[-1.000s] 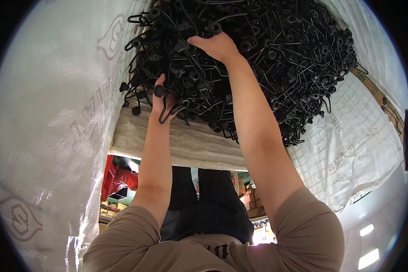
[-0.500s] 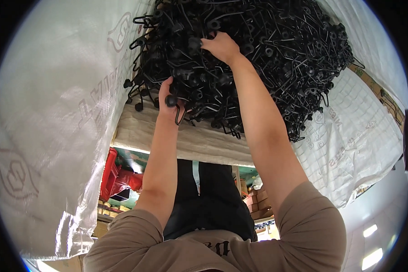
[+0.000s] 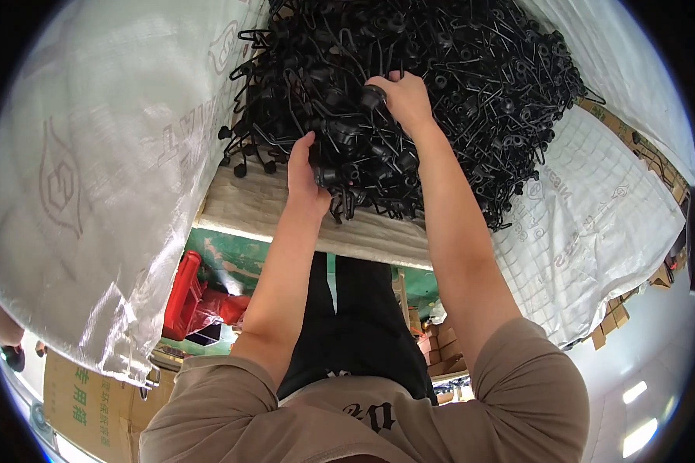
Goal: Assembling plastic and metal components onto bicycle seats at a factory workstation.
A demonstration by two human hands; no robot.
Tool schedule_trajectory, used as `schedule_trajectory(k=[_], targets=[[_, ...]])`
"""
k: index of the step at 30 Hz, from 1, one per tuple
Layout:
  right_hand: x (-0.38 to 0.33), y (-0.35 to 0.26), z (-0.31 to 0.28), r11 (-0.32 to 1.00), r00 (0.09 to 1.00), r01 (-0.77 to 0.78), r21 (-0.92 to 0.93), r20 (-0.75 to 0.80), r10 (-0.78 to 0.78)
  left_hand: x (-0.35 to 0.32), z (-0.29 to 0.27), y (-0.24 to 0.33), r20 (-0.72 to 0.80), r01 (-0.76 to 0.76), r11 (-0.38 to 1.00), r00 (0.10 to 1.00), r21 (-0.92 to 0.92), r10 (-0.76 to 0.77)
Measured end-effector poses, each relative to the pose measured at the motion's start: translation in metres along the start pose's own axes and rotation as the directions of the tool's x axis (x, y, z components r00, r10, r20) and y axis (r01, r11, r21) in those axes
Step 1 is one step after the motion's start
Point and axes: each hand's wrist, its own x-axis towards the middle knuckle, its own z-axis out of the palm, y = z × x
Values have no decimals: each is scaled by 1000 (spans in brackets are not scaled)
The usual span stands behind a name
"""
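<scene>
A large heap of black bent wire parts (image 3: 502, 100) with round black ends fills the upper middle. My left hand (image 3: 309, 181) lies at the heap's near left edge, thumb raised. It curls around several of the parts, and a dark round end (image 3: 329, 177) shows against its palm; the other fingers are mostly hidden under them. Farther in and to the right, my right hand (image 3: 409, 100) grips a black wire part by its thick round end (image 3: 373, 96) between thumb and fingers. Its fingertips are partly hidden among the heap.
Beneath the heap is a beige cloth-covered edge (image 3: 247, 204). White woven plastic sheets hang at left (image 3: 108, 154) and right (image 3: 571, 216). Below stand a red plastic bin (image 3: 184, 297) and cardboard boxes (image 3: 85, 401).
Both hands have shifted right; the right hand has also come slightly nearer. A looped part hanging at my left wrist no longer shows there. The left sheet has moved, uncovering a cardboard box.
</scene>
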Motion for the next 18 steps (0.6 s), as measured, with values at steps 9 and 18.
schedule_trajectory(k=[9,18], targets=[[-109,-64,-78,894,995,-24,448,-76,65,-113,70,-13,-57,-70,993,995,98,76],[-266,-130,-178,736,975,48,675,-191,112,-265,121,-28,89,-24,980,996,197,6]])
